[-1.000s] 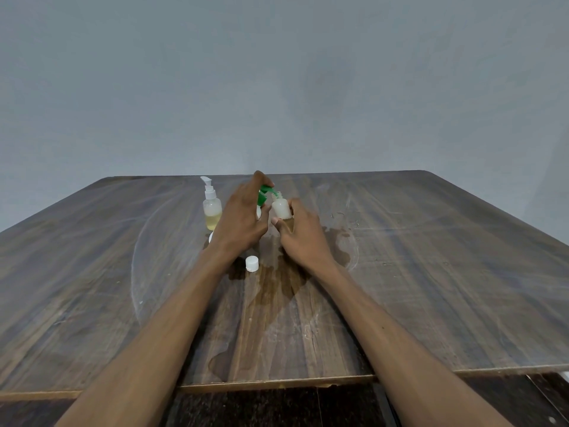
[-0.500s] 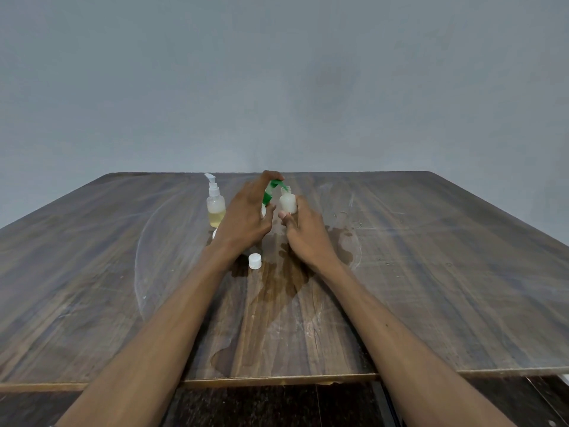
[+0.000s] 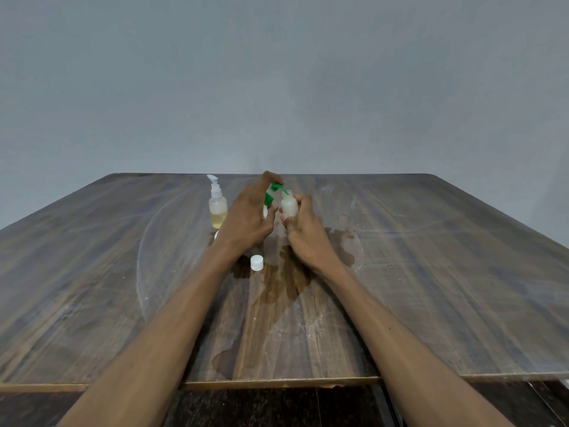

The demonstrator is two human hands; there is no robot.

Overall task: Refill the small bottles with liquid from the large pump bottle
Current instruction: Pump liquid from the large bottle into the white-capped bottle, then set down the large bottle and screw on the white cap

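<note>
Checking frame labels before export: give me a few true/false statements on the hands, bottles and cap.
1. The right hand holds a small white bottle off the table. True.
2. The left hand lies flat on the table. False: it is raised at the green pump head, whose nozzle points at the small bottle's mouth.
3. A loose white cap lies on the table between the forearms. True.
4. The clear pump bottle with yellowish liquid has tipped over. False: it stands upright, left of the left hand.
5. The tabletop is dry. False: a dark wet patch spreads under the hands.
</note>
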